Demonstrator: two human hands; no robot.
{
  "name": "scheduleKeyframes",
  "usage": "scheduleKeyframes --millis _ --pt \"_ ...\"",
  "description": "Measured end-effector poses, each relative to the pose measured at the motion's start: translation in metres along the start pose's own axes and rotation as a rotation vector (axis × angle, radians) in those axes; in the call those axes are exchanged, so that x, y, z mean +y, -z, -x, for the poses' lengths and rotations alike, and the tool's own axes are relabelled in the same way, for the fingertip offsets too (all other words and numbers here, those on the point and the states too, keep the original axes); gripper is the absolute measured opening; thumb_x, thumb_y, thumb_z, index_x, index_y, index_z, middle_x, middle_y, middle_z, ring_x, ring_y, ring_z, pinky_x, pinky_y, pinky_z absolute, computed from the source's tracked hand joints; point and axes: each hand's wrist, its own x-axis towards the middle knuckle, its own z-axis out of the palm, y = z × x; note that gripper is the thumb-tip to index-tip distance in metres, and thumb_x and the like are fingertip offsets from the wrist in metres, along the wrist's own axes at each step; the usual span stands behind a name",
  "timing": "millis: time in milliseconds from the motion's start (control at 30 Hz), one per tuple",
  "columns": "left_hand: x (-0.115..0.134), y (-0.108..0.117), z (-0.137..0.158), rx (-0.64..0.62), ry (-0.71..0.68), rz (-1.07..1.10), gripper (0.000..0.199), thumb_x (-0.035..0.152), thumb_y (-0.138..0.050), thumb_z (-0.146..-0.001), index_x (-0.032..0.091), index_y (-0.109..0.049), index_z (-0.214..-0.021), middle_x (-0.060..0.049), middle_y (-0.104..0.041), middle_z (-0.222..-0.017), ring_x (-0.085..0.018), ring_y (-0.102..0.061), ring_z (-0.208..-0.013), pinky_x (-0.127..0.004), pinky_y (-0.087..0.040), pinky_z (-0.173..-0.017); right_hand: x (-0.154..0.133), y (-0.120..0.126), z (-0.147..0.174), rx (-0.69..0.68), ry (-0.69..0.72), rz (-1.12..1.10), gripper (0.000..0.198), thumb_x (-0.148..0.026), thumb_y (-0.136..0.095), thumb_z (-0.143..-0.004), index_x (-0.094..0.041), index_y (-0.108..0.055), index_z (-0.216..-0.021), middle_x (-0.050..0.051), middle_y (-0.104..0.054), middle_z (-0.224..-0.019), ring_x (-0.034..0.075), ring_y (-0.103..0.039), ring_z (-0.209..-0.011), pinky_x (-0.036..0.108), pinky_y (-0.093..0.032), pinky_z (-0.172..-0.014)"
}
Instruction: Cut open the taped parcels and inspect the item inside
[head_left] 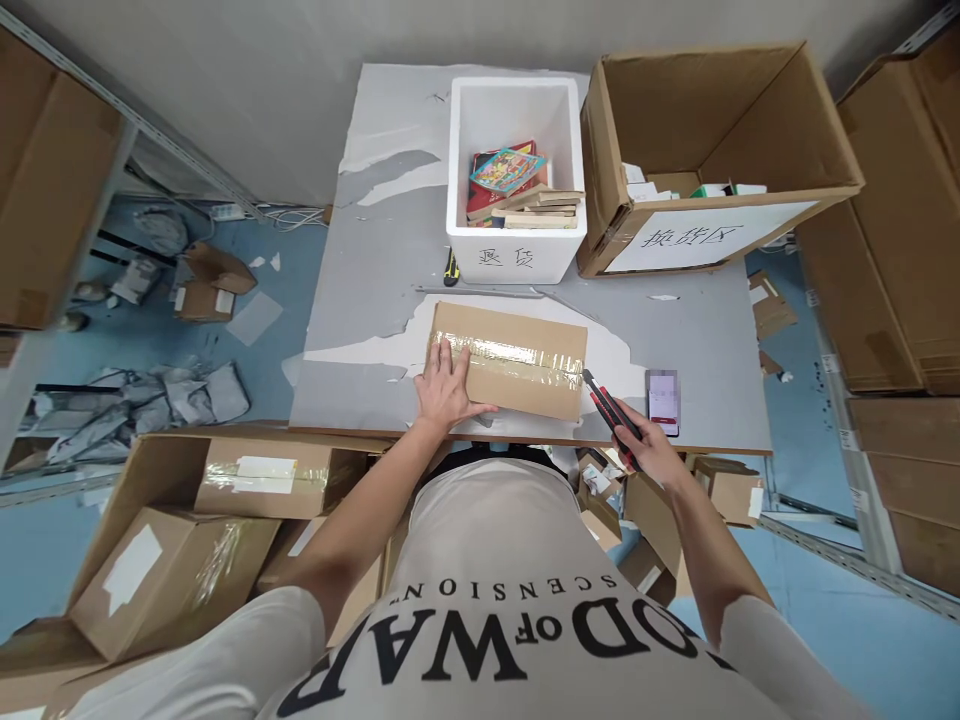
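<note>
A taped cardboard box [517, 392] lies flat on the table, its shiny clear tape running lengthwise across the top. My left hand [444, 388] presses on the box's left end with the fingers spread. In my right hand [646, 445] is a red and black box cutter [613, 408], the fingers wrapped round its handle. The cutter's tip is at the right end of the tape; whether it has gone into the tape I cannot tell.
Behind the box stand a white foam box [517, 255] with books and a large open carton [705, 235]. A yellow cutter [451, 268] lies by the foam box, a phone [663, 402] at the right. Several taped cartons [180, 570] fill a big box at lower left.
</note>
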Motion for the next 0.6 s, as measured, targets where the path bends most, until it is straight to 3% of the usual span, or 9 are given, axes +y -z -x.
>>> scheduleKeyframes --millis 400,600 --pt "0.001 0.002 0.001 -0.024 -0.012 -0.011 0.116 0.084 -0.05 -0.065 0.022 -0.009 -0.154 -0.019 -0.003 -0.161 -0.043 -0.005 -0.147 -0.06 -0.039 -0.096 0.019 -0.046 0.035 0.166 -0.003 -0.001 0.076 -0.056 -0.057 -0.084 -0.028 -0.03 -0.15 -0.004 -0.052 -0.066 0.009 -0.044 -0.04 0.023 -0.04 -0.035" --pt "0.002 0.0 0.002 0.035 -0.016 -0.015 0.111 0.082 -0.048 -0.069 0.021 -0.012 -0.154 -0.019 -0.006 -0.161 -0.042 -0.007 -0.147 -0.06 -0.039 -0.096 0.037 -0.036 0.055 0.193 -0.015 0.081 0.074 -0.059 -0.053 -0.083 -0.032 -0.032 -0.149 -0.001 -0.054 -0.069 0.013 -0.044 -0.043 0.028 -0.041 -0.038"
